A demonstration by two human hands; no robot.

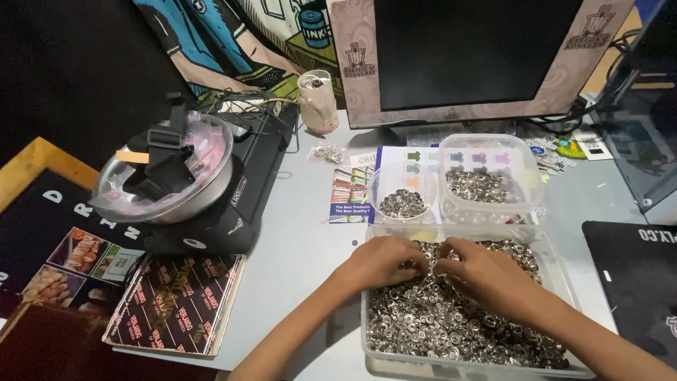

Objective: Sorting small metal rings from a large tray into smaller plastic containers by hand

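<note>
A large clear plastic bin (557, 264), rectangular and filled with small silver metal rings (451, 321), sits at the near right of the grey desk (303, 247), its long axis running near to far. Both hands rest on the far part of the heap, side by side and touching. The left hand (384, 259) has its grip curled nearly closed, fingertips buried in the rings; the right hand (483, 271) is likewise curled with fingers pinched together among them, though whether either has hold of particular rings I cannot tell. Just beyond the bin stand a small round clear cup (403, 190) and a square clear container (486, 176), each holding more rings. Farther back is a dark monitor (465, 53); to the far left a black machine (243, 190) carries a clear bowl (166, 173).
</note>
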